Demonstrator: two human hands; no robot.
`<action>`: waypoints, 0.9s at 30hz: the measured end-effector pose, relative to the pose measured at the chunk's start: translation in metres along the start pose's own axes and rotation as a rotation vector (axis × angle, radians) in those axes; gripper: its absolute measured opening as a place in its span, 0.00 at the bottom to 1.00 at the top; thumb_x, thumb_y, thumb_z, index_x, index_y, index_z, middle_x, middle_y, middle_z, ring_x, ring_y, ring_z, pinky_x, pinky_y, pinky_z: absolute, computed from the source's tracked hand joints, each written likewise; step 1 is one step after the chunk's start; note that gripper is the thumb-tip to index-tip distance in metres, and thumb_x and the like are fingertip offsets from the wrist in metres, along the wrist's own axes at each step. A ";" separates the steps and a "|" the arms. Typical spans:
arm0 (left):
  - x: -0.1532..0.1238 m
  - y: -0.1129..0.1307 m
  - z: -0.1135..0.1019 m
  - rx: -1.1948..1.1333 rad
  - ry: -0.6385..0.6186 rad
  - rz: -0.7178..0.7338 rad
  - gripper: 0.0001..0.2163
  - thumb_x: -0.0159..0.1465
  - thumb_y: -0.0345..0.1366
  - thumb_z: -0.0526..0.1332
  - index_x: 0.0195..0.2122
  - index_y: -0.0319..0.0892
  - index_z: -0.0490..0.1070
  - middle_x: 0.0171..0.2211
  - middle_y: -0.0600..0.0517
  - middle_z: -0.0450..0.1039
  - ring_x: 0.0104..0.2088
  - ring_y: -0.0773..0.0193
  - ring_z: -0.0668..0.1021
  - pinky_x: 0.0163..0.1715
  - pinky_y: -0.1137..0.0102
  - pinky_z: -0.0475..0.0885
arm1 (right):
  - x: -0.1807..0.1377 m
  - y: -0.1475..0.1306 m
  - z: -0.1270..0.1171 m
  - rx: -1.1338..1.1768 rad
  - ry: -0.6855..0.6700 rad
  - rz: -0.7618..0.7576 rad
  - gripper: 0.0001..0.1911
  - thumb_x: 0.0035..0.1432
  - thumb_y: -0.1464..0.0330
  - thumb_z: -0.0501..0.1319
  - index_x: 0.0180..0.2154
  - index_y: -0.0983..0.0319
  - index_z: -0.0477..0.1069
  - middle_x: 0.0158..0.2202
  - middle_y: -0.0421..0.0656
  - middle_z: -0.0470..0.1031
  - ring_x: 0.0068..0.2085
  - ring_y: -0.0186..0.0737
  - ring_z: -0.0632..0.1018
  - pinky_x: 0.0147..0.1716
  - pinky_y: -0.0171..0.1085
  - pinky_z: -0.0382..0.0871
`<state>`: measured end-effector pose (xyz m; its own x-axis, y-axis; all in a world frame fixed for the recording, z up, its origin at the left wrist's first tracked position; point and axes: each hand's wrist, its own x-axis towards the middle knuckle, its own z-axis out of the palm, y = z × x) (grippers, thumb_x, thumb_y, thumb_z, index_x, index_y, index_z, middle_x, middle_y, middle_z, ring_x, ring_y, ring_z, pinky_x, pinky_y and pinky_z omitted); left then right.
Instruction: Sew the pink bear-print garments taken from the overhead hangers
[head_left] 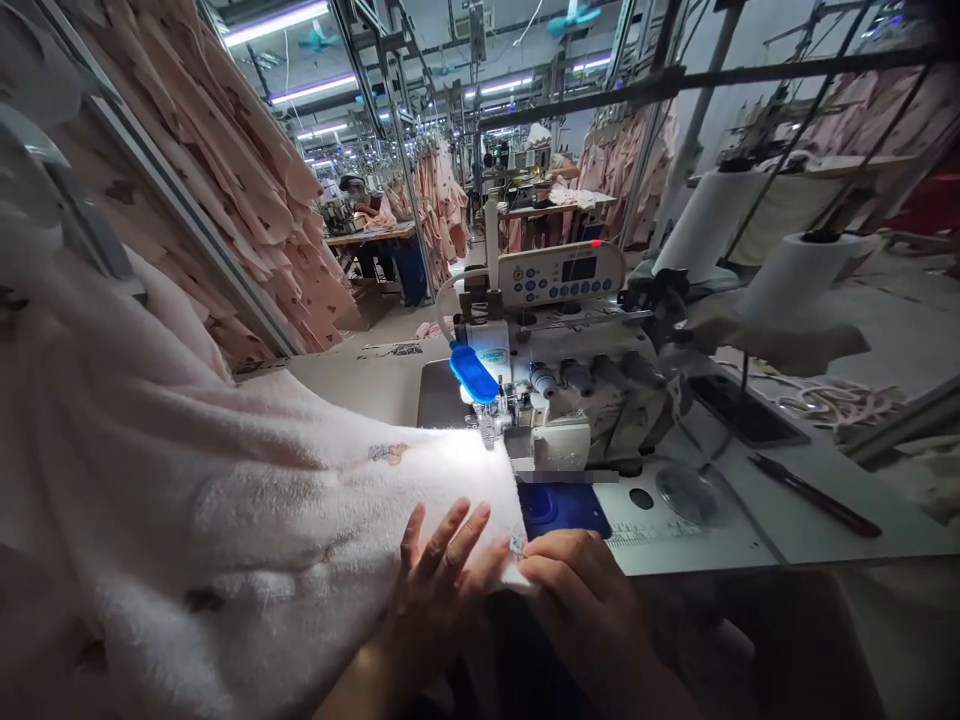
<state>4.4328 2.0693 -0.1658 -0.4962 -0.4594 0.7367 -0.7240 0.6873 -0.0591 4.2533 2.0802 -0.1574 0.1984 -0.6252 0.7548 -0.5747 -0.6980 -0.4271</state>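
Note:
A large piece of fluffy pale pink fabric drapes from the left across the sewing table, its edge lying under the presser foot of an overlock sewing machine. My left hand lies on the fabric near its front corner with fingers stretched out. My right hand is closed, pinching the fabric's near corner just beside the left hand. A blue guard sits above the needle.
Scissors lie on the white table at the right. Two white thread cones stand behind the machine. Racks of pink garments hang at the left and back. Another person sits at a far workstation.

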 end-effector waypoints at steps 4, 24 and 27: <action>0.010 -0.009 -0.008 -0.068 -0.038 0.028 0.17 0.63 0.25 0.50 0.52 0.38 0.68 0.50 0.48 0.73 0.56 0.61 0.69 0.63 0.59 0.52 | 0.006 0.003 0.001 -0.018 0.033 -0.037 0.08 0.59 0.79 0.55 0.36 0.61 0.68 0.32 0.41 0.74 0.35 0.36 0.73 0.36 0.38 0.63; 0.051 -0.048 -0.001 -0.060 -0.247 -0.035 0.35 0.54 0.15 0.47 0.63 0.43 0.53 0.57 0.42 0.64 0.58 0.53 0.67 0.55 0.53 0.68 | 0.045 0.042 0.023 -0.113 0.109 -0.061 0.07 0.62 0.73 0.56 0.38 0.62 0.73 0.35 0.43 0.76 0.34 0.39 0.72 0.35 0.40 0.62; 0.059 -0.058 0.003 -0.062 -0.314 -0.063 0.30 0.56 0.18 0.47 0.61 0.43 0.57 0.57 0.44 0.64 0.58 0.55 0.68 0.56 0.54 0.66 | 0.056 0.050 0.025 -0.169 0.062 -0.066 0.07 0.62 0.72 0.56 0.37 0.63 0.73 0.35 0.43 0.76 0.34 0.39 0.71 0.35 0.40 0.61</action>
<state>4.4438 2.0009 -0.1212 -0.5816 -0.6467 0.4935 -0.7325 0.6802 0.0281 4.2551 2.0015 -0.1495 0.1938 -0.5542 0.8095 -0.6885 -0.6646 -0.2902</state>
